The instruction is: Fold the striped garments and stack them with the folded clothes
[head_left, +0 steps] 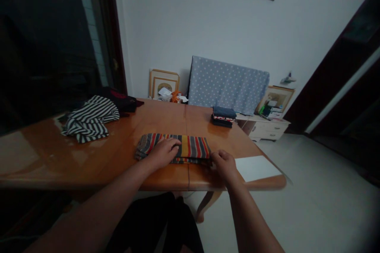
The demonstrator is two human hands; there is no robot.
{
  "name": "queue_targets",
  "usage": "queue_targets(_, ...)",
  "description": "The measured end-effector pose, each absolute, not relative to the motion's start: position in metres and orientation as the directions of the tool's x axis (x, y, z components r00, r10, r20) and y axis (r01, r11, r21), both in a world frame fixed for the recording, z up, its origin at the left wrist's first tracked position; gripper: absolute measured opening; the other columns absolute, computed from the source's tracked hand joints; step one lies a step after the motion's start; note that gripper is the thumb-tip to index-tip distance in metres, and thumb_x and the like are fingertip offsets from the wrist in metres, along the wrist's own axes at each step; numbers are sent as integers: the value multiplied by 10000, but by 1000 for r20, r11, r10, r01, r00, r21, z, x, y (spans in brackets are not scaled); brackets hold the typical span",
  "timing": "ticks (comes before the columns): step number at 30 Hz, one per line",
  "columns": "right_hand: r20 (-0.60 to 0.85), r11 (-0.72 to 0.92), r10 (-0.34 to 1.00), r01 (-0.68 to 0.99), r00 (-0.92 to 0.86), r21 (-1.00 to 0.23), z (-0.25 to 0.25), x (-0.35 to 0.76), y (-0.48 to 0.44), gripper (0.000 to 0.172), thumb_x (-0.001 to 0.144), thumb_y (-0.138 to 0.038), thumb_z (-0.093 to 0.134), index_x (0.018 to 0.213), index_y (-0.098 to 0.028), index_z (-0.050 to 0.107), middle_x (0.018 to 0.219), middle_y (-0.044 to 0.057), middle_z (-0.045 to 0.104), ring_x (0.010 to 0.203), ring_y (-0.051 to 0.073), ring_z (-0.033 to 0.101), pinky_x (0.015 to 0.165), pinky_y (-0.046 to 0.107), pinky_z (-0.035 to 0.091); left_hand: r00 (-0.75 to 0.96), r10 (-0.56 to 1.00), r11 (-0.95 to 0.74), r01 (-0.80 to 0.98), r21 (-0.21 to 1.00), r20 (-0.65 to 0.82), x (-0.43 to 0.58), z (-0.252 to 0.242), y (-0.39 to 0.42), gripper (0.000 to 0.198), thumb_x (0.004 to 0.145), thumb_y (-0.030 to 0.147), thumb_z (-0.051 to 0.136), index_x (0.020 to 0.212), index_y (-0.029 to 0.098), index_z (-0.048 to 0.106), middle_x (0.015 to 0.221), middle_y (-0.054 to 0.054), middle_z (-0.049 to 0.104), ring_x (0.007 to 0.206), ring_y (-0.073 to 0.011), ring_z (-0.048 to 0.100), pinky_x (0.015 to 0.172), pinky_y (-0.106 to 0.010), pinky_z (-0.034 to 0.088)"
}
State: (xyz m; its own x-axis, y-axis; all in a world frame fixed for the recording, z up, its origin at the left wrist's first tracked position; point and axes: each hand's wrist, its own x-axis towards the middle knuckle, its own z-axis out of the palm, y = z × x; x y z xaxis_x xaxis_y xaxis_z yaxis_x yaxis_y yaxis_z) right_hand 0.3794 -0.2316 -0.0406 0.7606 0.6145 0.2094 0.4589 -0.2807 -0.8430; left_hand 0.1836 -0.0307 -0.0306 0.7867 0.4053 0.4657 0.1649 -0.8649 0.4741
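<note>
A folded garment (pixel 192 146) with red, yellow, grey and dark stripes lies near the front edge of the wooden table, its layers stacked in a long flat bundle. My left hand (pixel 165 151) rests flat on top of it, left of the middle, with the fingers stretched out over the cloth. At the bundle's right end, my right hand (pixel 223 161) has its fingers pinched on the corner of the striped garment. The fingertips of that hand are partly hidden.
A crumpled black-and-white striped garment (pixel 92 118) and dark clothes (pixel 117 99) lie at the left. A stack of folded clothes (pixel 224 116) stands at the back right. A white sheet (pixel 257 168) lies on the table (pixel 160 116) near its right corner.
</note>
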Motion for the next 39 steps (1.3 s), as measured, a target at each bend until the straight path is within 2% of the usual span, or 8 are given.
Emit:
queue_targets(4, 204, -271, 602, 438, 772, -857, -41, 382, -233, 261, 796, -403, 548, 611, -218, 545, 556, -14, 567, 585, 164, 547, 565, 259, 381, 829, 387, -854, 156, 497, 403, 164, -30, -21, 273, 844, 189, 544, 1079, 229, 679, 1093, -51, 703, 1012, -222, 629, 917, -357, 463)
queue_targets(9, 202, -229, 617, 419, 761, -879, -35, 380, -232, 260, 795, -404, 549, 630, -207, 590, 573, -4, 582, 586, 166, 544, 563, 265, 387, 846, 317, -910, 143, 389, 429, 141, -22, -19, 284, 737, 210, 673, 1020, 238, 665, 1098, -52, 675, 1075, -258, 579, 991, -397, 411)
queue_targets(13, 224, -222, 607, 433, 763, -874, -36, 383, -231, 278, 795, -434, 559, 659, -196, 610, 583, -2, 589, 579, 165, 533, 551, 268, 375, 821, 335, -915, 166, 366, 463, 133, -19, -20, 74, 816, 206, 596, 876, 229, 633, 984, -38, 662, 991, -228, 580, 922, -368, 425)
queue_targets(24, 204, -524, 651, 628, 731, -576, -36, 380, -239, 269, 844, -461, 529, 729, -246, 644, 637, 24, 653, 637, 203, 598, 577, 283, 355, 832, 319, -916, 147, 374, 454, 126, -38, -24, 68, 841, 236, 599, 806, 223, 656, 905, -41, 643, 944, -218, 568, 864, -343, 429)
queue_targets(28, 403, -426, 596, 699, 695, -575, -11, 372, -221, 299, 895, -466, 485, 809, -234, 653, 758, 40, 689, 719, 210, 623, 624, 287, 391, 831, 319, -919, 154, 362, 455, 125, -37, -25, 123, 881, 283, 578, 823, 221, 667, 907, -48, 649, 940, -219, 570, 862, -349, 430)
queue_targets(32, 521, -280, 676, 835, 522, -473, 13, 350, -182, 345, 960, -401, 420, 959, -208, 706, 966, 85, 721, 917, 219, 643, 776, 292, 437, 829, 315, -919, 144, 368, 463, 124, -36, -26, 174, 905, 315, 558, 815, 220, 672, 906, -50, 656, 930, -217, 575, 871, -355, 432)
queue_targets(35, 485, -233, 778, 900, 399, -368, 10, 337, -154, 438, 1014, -388, 335, 1191, -178, 677, 1202, 125, 690, 1135, 243, 613, 937, 325, 430, 829, 317, -916, 142, 376, 460, 122, -34, -27, 184, 911, 329, 562, 829, 221, 686, 922, -51, 660, 940, -215, 578, 880, -351, 433)
queue_targets(39, 316, -267, 894, 944, 317, -192, -22, 342, -142, 583, 1009, -490, 372, 1452, -131, 498, 1529, 167, 456, 1464, 304, 327, 1174, 441, 237, 826, 343, -903, 159, 398, 448, 121, -33, -29, 182, 914, 337, 570, 833, 226, 690, 939, -47, 659, 948, -207, 580, 889, -338, 432)
